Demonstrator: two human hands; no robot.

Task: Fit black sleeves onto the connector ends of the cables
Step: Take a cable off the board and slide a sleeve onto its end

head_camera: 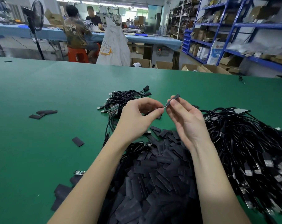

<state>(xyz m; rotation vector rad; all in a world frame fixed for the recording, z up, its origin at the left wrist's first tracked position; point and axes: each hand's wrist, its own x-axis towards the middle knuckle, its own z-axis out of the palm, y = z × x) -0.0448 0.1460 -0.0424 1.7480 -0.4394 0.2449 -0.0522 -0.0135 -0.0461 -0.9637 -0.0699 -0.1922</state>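
Observation:
My right hand [183,117] pinches a flat black sleeve [174,98] between thumb and fingers, its far end pointing up and right. My left hand [140,117] pinches the connector end of a black cable [164,107] right at the sleeve's near opening; the two meet between my fingertips. The cable trails down under my left palm. A big heap of loose black sleeves [161,172] lies below my wrists. A thick pile of black cables [250,151] with USB plugs lies to the right.
A smaller bundle of cables [124,97] lies beyond my left hand on the green table [40,94]. Stray sleeves [43,113] lie at left, and a small circuit board [79,172] near my left forearm. Two people sit at a far blue bench; shelving stands right.

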